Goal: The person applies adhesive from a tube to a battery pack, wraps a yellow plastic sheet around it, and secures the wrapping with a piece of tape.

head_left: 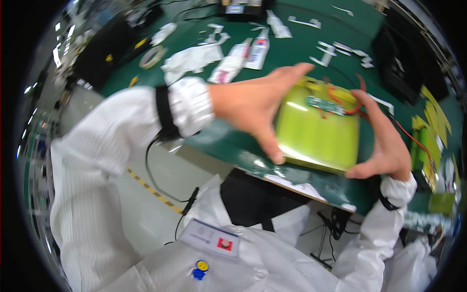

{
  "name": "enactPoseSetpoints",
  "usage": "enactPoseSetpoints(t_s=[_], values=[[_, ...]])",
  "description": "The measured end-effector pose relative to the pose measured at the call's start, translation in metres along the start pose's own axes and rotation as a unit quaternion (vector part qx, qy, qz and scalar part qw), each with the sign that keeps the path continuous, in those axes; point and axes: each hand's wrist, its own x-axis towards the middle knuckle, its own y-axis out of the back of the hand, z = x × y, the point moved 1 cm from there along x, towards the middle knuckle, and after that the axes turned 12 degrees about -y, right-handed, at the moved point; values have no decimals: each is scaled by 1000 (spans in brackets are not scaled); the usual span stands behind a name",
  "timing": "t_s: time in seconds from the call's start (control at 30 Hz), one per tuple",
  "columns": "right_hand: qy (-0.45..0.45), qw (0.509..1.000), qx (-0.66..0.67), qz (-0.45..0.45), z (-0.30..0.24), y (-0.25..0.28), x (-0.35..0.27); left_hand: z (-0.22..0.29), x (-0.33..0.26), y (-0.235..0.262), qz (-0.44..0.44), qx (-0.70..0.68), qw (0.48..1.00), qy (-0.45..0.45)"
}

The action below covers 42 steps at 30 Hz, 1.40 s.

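A flat, yellow-green wrapped battery pack (316, 134) is at the near edge of the green table. On its far part is a small green circuit board (325, 105), with red and orange wires (336, 95) looping beside it. My left hand (253, 104) grips the pack's left side, its thumb at the near left corner and its fingers toward the far side. From the right, my right hand (387, 141) holds the opposite side, thumb at the near right corner and a finger at the far right corner. The pack's underside is hidden.
Two white glue tubes (258, 50) and crumpled white tissue (190, 61) lie beyond my left hand, near a tape roll (152, 57). White strips (327, 53) are scattered farther back. A black bin (396, 61) stands at the far right, with yellow-green sheets (434, 117) and wires nearby.
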Motion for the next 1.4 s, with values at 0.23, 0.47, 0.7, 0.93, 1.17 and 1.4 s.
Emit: enactPoseSetpoints(t_s=[0.23,0.47,0.7,0.93,1.17,1.4], values=[[5,997,-73,-14,-7,-4,-3,22,-31,-25,185,-255,939,136],[-48,991,-108,-57,-18,1,0,49,-43,-91,360,-180,905,139],[-51,988,-122,-78,-18,5,3,42,-23,-92,337,-107,921,162],[-58,983,-154,-81,-30,11,-4,31,-20,-60,356,-342,851,178],[-52,985,-146,-80,-26,3,-2,12,-7,-71,401,-337,828,198],[-57,985,-145,-71,-24,4,-6,14,2,-74,411,-325,819,232]])
